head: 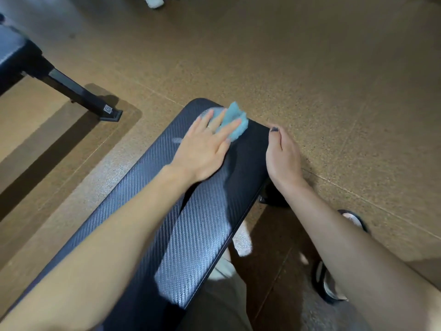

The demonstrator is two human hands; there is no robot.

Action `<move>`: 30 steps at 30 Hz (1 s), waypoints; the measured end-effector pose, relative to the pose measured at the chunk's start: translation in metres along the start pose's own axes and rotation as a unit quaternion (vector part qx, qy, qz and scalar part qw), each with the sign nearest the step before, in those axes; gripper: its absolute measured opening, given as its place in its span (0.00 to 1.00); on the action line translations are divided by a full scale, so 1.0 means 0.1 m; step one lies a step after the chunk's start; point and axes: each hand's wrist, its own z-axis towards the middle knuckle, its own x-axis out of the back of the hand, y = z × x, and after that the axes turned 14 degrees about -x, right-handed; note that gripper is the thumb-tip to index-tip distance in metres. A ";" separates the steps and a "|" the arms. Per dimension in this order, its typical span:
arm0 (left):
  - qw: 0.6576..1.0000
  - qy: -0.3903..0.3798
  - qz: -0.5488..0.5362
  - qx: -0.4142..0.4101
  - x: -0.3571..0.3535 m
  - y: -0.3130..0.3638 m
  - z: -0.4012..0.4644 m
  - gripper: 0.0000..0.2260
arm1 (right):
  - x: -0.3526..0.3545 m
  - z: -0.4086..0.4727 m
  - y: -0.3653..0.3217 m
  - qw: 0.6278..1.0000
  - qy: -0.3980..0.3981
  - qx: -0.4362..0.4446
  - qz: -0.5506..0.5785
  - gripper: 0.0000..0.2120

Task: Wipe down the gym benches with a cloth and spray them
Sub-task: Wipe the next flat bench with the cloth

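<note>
A black gym bench [191, 225] with a woven-pattern pad runs from the bottom left up to the middle of the head view. My left hand [205, 144] lies flat near the bench's far end, fingers spread, pressing a light blue cloth [235, 123] onto the pad. My right hand [282, 154] grips the bench's right edge, thumb on the pad's top, fingers hidden over the side. No spray bottle is in view.
A second bench [14, 53] with a black steel leg [81, 94] stands at the upper left. Speckled brown rubber floor [334, 80] surrounds the bench. My sandalled feet [331, 283] stand right of the bench. Someone's white shoe [152, 1] shows at the top edge.
</note>
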 end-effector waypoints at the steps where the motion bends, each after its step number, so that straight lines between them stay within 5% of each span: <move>1: 1.000 0.003 -0.001 -0.020 0.00 0.06 -0.26 0.23 | 0.01 -0.01 0.00 1.000 -0.011 0.001 0.004 0.19; 5: 0.997 -0.043 -0.021 -0.058 0.02 0.35 -1.23 0.23 | 0.02 -0.05 -0.08 0.998 -0.027 -0.041 0.047 0.19; 10: 0.992 -0.038 0.003 -0.120 -0.05 0.49 -0.38 0.23 | 0.18 -0.02 -0.11 0.972 -0.120 -0.112 0.170 0.20; 15: 0.987 -0.015 -0.058 -0.147 -0.06 0.49 -0.26 0.23 | 0.40 -0.54 -0.05 0.993 0.061 0.100 0.035 0.20; 18: 0.983 0.059 -0.167 -0.058 0.09 0.39 -0.56 0.24 | 0.23 -0.79 0.05 0.930 0.048 0.270 -0.246 0.25; 21: 0.976 0.152 -0.125 0.097 0.15 0.17 -0.81 0.23 | -0.09 -0.84 0.10 0.860 0.015 0.258 -0.440 0.28; 26: 0.955 0.120 -0.064 0.262 0.06 -0.26 -0.87 0.23 | -0.23 -0.87 0.18 0.859 0.039 0.211 -0.464 0.26; 30: 0.950 0.111 -0.042 0.287 -0.01 -0.28 -0.86 0.21 | -0.22 -1.43 0.38 0.877 0.028 0.180 -0.444 0.26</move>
